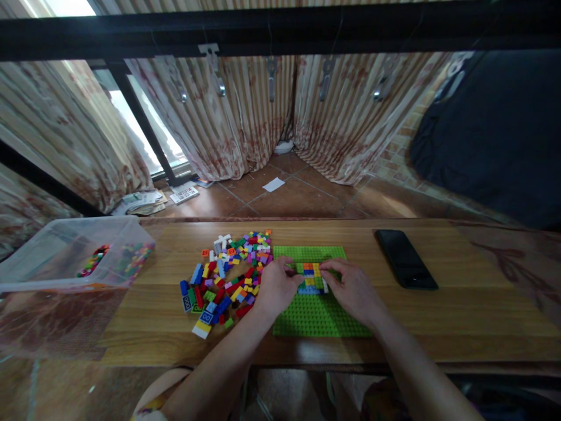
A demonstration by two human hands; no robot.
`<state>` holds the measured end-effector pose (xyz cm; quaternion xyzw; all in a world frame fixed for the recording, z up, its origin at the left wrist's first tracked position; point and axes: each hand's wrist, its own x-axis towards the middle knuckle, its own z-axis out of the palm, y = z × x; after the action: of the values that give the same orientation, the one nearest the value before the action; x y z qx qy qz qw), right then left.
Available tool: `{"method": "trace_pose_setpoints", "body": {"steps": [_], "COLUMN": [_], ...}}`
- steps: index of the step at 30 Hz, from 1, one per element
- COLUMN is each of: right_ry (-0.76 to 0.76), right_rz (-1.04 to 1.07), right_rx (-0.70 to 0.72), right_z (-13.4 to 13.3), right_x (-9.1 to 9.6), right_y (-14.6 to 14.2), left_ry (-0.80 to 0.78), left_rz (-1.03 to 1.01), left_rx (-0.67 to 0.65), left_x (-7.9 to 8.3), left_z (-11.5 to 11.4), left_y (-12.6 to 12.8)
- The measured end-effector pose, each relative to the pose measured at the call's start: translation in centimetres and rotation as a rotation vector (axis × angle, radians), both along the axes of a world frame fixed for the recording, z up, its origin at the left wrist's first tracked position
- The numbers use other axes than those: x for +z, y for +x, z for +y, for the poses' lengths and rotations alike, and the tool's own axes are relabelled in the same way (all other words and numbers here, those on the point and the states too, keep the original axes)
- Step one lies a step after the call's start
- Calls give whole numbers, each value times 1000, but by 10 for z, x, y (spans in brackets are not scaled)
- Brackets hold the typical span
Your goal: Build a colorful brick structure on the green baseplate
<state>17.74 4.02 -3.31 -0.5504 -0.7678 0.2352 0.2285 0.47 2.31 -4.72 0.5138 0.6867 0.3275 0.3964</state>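
Note:
A green studded baseplate (315, 318) lies on the wooden table between my forearms. A small patch of building bricks (312, 278) in orange, blue, yellow, green and white sits on it. My left hand (283, 282) is at the patch's left side, fingers curled in and the thumb tip touching the bricks. From the right, my right hand (348, 283) closes thumb and bent fingers on the patch's right edge, beside a white brick (325, 286). My fingers partly hide both edges. Loose bricks (223, 303) of many colours are heaped left of the baseplate.
A clear plastic bin (48, 234) with more small pieces stands at the far left. A black phone (405, 257) lies on the table (473, 316) at the right. Beyond the table a dark bar (280, 32) with metal clips crosses in front of curtains.

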Motion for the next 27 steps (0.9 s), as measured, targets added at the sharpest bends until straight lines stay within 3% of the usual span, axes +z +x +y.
{"method": "trace_pose_setpoints", "body": {"steps": [14, 20, 24, 27], "right_ry": [-7, 177, 244, 244], "right_rz": [-16, 26, 134, 196], "right_rx": [-7, -144, -119, -74], "right_z": [2, 1, -4, -13], "right_x": [-5, -1, 6, 9], "right_y": [-4, -9, -22, -39], "left_ry": [46, 57, 123, 206], "left_rz": [189, 178, 146, 139], "left_rx": [-107, -106, -51, 50], "left_x": [7, 6, 17, 34], "left_z": [-5, -11, -12, -6], "left_y": [4, 7, -1, -25]}}
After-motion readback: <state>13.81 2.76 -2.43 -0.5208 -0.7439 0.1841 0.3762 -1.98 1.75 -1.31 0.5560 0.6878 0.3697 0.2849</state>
